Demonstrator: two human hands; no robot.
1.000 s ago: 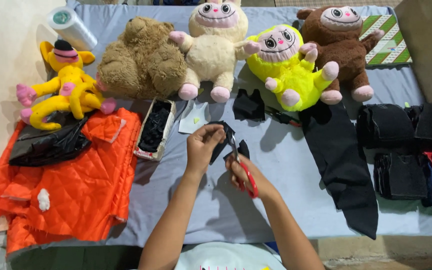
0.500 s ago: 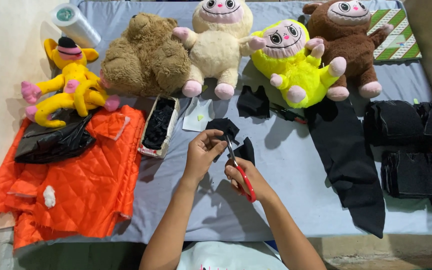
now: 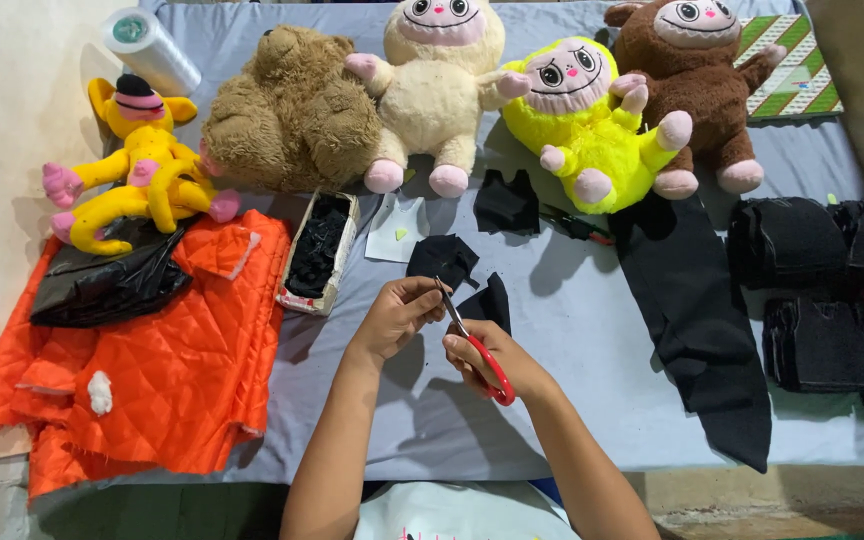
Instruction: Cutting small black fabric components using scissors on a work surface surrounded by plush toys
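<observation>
A grey-blue sheet (image 3: 552, 420) covers the worktable, with bare cloth only in the lower centre of the frame, where the person's arms come in. There the right hand (image 3: 497, 360) is clenched through the red handles of a pair of scissors (image 3: 472, 345), blades angled up and left toward a small scrap of black fabric (image 3: 442, 262) that the left hand (image 3: 392, 318) pinches at its edge, apparently to keep it taut for the blades. A second black scrap (image 3: 490, 300) lies just beside the right knuckles. At lower left, orange quilted fabric (image 3: 142, 380) overhangs the table's near edge; a long black strip (image 3: 702, 330) fills the right. A narrow box of black offcuts (image 3: 317, 250) sits within the left hand's reach. Along the far edge, a yellow toy (image 3: 137, 165), a brown teddy bear (image 3: 292, 115) and three round-eyed plush figures (image 3: 572, 120) crowd the upper frame, leaving little room beyond.
</observation>
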